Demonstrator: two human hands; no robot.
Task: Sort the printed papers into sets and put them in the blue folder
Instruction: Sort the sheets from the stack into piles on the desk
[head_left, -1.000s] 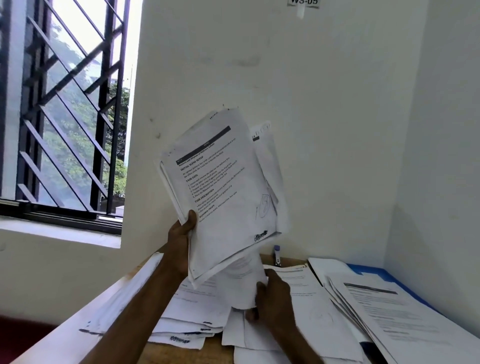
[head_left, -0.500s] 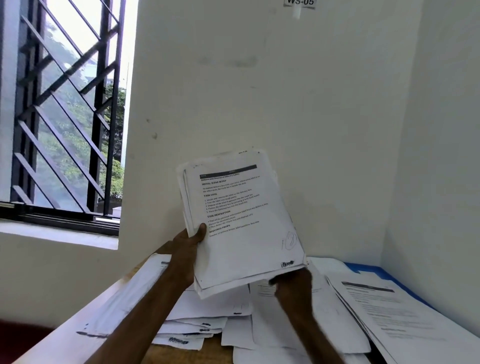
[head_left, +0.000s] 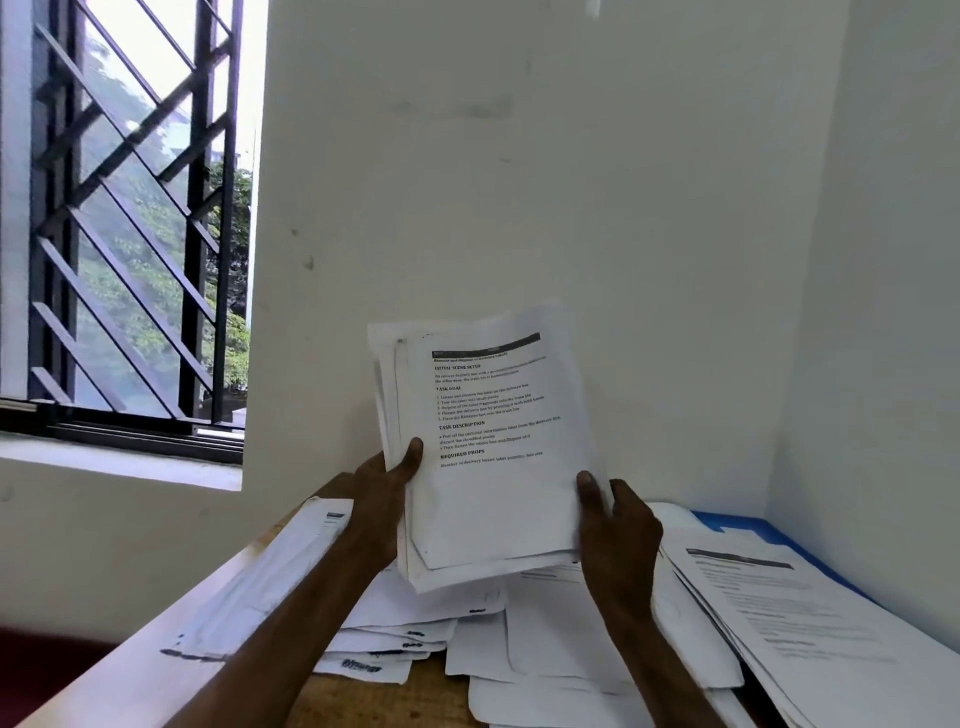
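1. The left hand (head_left: 382, 499) gripped the stack of papers (head_left: 488, 447) at 9 o'clock, the right hand (head_left: 618, 525) at 4 o'clock (thumbs in front).
2. The blue folder (head_left: 743, 521) lay at 3 o'clock on the desk (head_left: 415, 696), under sheets (head_left: 810, 613).

1. I see a wooden table (head_left: 415, 699) set into the corner of two walls. Its bare light-brown top shows only in a small patch near the front.
2. Along its left edge lies a slanted stack (head_left: 260, 582) of white sheets.
3. Just right of that sits a fanned pile (head_left: 374, 654), with dark logos showing at the sheets' lower corners.
4. In the middle, loose sheets (head_left: 545, 654) overlap one another, mostly blank side up.
5. At the right a blue folder (head_left: 758, 522) lies against the wall. Only its back and wall-side edges are visible.
6. A thick right stack (head_left: 810, 623) covers the folder. Its top sheet is printed and has a dark header bar.
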